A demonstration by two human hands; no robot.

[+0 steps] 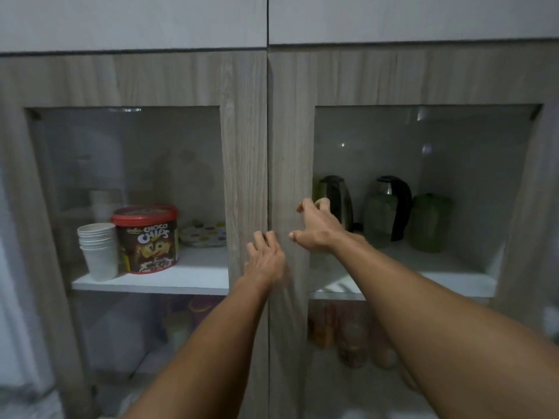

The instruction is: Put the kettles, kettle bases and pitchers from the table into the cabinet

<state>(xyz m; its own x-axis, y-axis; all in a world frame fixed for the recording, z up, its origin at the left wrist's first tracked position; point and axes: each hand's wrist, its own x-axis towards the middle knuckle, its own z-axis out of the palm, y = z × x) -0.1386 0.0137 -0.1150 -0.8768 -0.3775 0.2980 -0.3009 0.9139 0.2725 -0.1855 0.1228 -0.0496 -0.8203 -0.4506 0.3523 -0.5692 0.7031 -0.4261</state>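
Presently, two kettles and two pitchers stand on the right-hand shelf [447, 275] of the cabinet [423, 74], seen through the glass of the right door [290, 164]. The left kettle [334, 201] is steel with dark trim and is partly covered by the right hand. The second kettle [393, 204] has a black handle and stands behind a translucent green pitcher [379, 219]. A second green pitcher [431, 222] stands just to the right of that kettle. Whether bases sit under the kettles cannot be told.

Both doors appear closed, meeting at the centre seam. The left hand [266, 258] rests at that seam, fingers loosely spread with the tips at the edge of the left door [245, 164]; it grips nothing visible. The right hand [316, 228] lies against the frame of the right door, fingers apart and curled at the inner edge beside the glass, thumb out to the left, holding nothing.

Behind the left glass, a stack of white paper cups [98, 251], a red-lidded Choco Chips tub [145, 238] and a dotted plate [204, 234] sit on the shelf. Blurred items occupy the lower shelves.
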